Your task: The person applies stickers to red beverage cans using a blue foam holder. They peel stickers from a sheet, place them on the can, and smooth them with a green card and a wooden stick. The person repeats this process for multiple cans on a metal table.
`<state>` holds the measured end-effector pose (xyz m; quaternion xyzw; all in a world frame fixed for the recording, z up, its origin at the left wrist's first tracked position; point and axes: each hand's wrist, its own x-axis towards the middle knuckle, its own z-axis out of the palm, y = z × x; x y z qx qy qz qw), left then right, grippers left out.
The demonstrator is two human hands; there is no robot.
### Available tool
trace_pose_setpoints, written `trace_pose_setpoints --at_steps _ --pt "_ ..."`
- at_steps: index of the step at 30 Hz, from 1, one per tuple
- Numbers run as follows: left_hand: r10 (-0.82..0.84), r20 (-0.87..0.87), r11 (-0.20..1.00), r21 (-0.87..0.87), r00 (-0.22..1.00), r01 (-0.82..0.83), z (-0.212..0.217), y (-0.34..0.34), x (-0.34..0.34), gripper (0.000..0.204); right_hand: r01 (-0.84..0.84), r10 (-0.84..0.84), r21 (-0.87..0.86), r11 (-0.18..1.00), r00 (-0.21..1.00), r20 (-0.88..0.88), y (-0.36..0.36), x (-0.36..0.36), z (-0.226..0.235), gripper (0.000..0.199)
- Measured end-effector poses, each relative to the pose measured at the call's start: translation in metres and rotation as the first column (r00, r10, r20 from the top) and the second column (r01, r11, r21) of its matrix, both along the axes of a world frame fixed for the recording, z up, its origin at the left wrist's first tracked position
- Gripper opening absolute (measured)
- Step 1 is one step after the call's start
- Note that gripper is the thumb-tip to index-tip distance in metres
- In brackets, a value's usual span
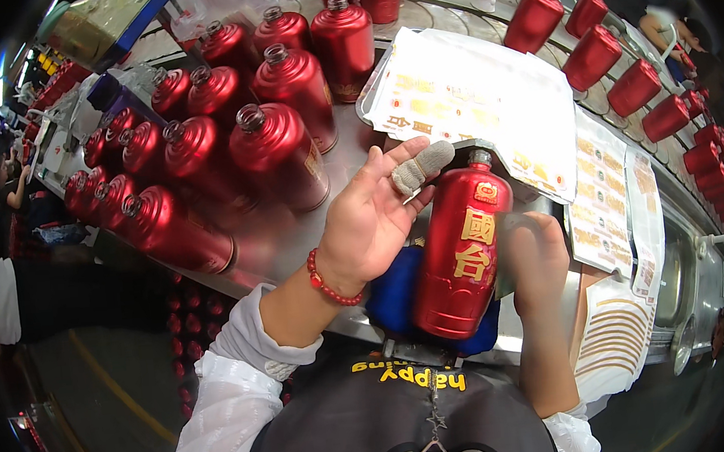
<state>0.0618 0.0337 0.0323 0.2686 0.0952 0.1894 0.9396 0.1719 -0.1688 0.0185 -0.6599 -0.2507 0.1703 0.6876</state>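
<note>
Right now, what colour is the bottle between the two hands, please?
The bottle is metallic red with gold characters, best seen in the head view.

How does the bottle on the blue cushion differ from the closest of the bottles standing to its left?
The cushioned bottle lies back on the blue cushion; the standing bottle is upright on the metal table. The cushioned bottle shows large gold characters facing the camera; the standing bottle shows only a little gold at its right edge. Both are shiny red with clear necks.
</note>
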Motion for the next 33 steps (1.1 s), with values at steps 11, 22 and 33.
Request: trace_pose_setpoints --at_steps 11,22,33 --pt "0.315 -0.011 0.27 0.96 0.949 -0.078 -0.044 -0.043 -0.089 0.065 -0.015 0.024 -0.052 0.999 0.982 0.186 -0.011 0.003 0.021 0.019" --pt "0.125 0.278 -0.389 0.897 0.952 -0.211 -0.034 -0.033 -0.054 0.078 -0.016 0.017 -0.011 1.0 0.99 0.139 -0.022 -0.038 0.016 0.024" --pt "-0.161 0.214 -0.641 0.72 0.964 -0.266 -0.006 -0.011 -0.021 0.064 0.025 0.021 0.17 0.985 0.965 -0.26 -0.013 -0.022 -0.021 0.02"
